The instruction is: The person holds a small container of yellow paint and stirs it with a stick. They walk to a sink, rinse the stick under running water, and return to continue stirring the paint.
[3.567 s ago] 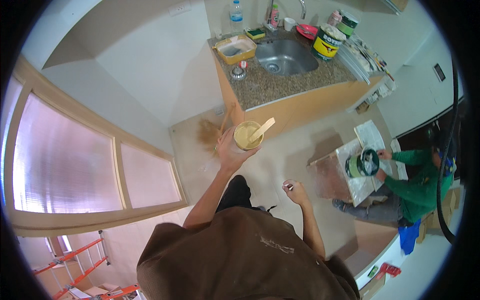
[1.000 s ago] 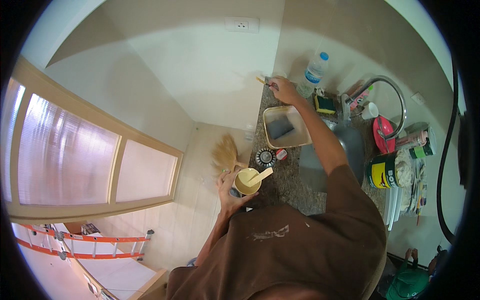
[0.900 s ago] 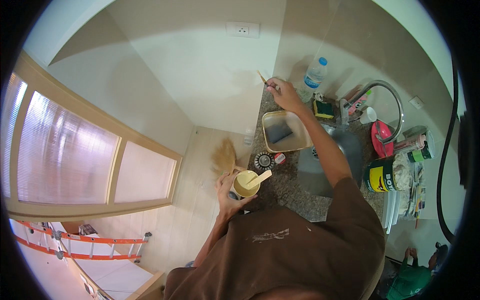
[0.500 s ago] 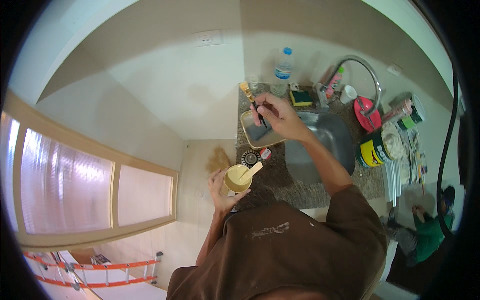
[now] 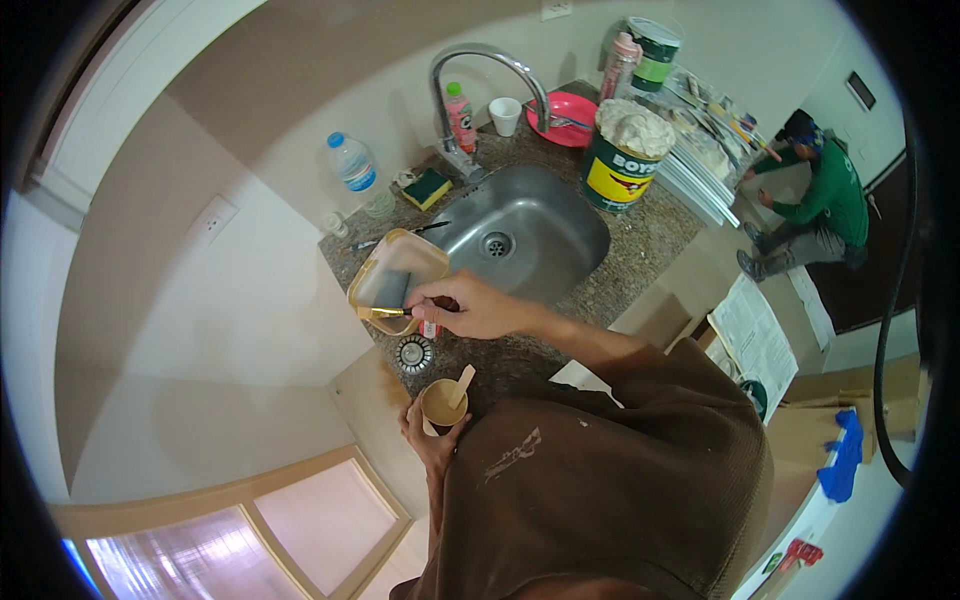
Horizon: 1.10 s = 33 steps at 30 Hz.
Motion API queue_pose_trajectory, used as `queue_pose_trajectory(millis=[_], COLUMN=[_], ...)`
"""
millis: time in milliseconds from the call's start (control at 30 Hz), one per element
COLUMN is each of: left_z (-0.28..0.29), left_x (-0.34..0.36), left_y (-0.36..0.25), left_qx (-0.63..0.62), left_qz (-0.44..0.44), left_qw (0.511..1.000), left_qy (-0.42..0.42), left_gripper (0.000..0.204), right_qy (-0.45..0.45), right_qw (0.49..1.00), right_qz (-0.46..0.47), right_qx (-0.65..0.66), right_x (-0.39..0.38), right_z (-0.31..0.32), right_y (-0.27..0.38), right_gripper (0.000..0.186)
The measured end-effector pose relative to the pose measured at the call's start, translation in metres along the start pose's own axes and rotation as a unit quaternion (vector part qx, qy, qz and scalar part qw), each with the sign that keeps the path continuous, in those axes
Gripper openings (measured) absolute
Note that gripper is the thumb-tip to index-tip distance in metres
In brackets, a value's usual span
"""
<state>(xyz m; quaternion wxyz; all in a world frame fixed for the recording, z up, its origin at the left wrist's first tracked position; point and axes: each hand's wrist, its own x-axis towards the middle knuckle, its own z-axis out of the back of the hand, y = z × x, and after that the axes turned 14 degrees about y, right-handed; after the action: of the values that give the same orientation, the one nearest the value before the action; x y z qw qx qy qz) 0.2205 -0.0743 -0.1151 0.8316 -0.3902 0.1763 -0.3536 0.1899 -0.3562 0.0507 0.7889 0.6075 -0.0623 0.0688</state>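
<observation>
My left hand (image 5: 428,445) is wrapped around a small cup (image 5: 434,418) of pale yellow paint. A flat wooden stick (image 5: 462,385) leans in the cup. My right hand (image 5: 475,305) grips a paintbrush (image 5: 385,313) by its dark handle, its light bristles pointing left. The brush is over the near edge of a rectangular plastic tub (image 5: 364,272) with shallow liquid and something grey inside; I cannot tell whether they touch. Next to the tub's near side is a round sink strainer (image 5: 413,353). A small red and white item (image 5: 429,328) is partly hidden under my right hand.
A steel sink (image 5: 545,260) with a tall faucet (image 5: 470,50) is set in the granite counter. Around it are a water bottle (image 5: 353,163), a sponge (image 5: 428,189), a white cup (image 5: 505,116), a pink plate (image 5: 570,112) and a large bucket (image 5: 618,172). Another person (image 5: 825,190) crouches at far right.
The view has swung to the right. My right hand has come down from above the tub's far side to its near edge, and the brush has tipped from upright to nearly level.
</observation>
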Motion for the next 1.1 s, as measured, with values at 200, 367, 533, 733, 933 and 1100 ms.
queue_pose_trajectory(millis=[200, 367, 533, 733, 933, 1100], left_z=[0.0, -0.009, 0.002, 0.03, 0.056, 0.036], left_x=[0.001, -0.002, -0.007, -0.012, 0.069, 0.133], left_y=[0.007, 0.042, 0.038, 0.015, -0.058, -0.136], left_qx=[0.038, 0.089, 0.089, 0.026, 0.074, -0.055], left_qz=[-0.008, -0.078, -0.039, -0.085, -0.148, -0.132], left_qw=[0.999, 0.993, 0.994, 0.996, 0.977, 0.981], left_qy=[0.025, -0.01, 0.04, -0.011, -0.137, -0.133], left_gripper=[0.088, 0.103, 0.116, 0.095, 0.059, 0.043], right_qy=[-0.042, -0.061, -0.086, -0.162, -0.281, -0.184], right_qw=[0.999, 0.998, 0.996, 0.979, 0.949, 0.953], right_qz=[-0.01, -0.022, -0.024, -0.097, -0.104, -0.108], right_qx=[0.025, -0.011, -0.014, -0.083, 0.095, 0.213], right_x=[-0.023, -0.029, -0.04, -0.071, -0.106, -0.133], right_z=[-0.009, -0.011, -0.014, -0.001, 0.021, 0.064], right_y=[-0.009, -0.008, -0.016, -0.023, -0.026, -0.056], right_gripper=[0.017, 0.018, 0.018, 0.018, 0.024, 0.027])
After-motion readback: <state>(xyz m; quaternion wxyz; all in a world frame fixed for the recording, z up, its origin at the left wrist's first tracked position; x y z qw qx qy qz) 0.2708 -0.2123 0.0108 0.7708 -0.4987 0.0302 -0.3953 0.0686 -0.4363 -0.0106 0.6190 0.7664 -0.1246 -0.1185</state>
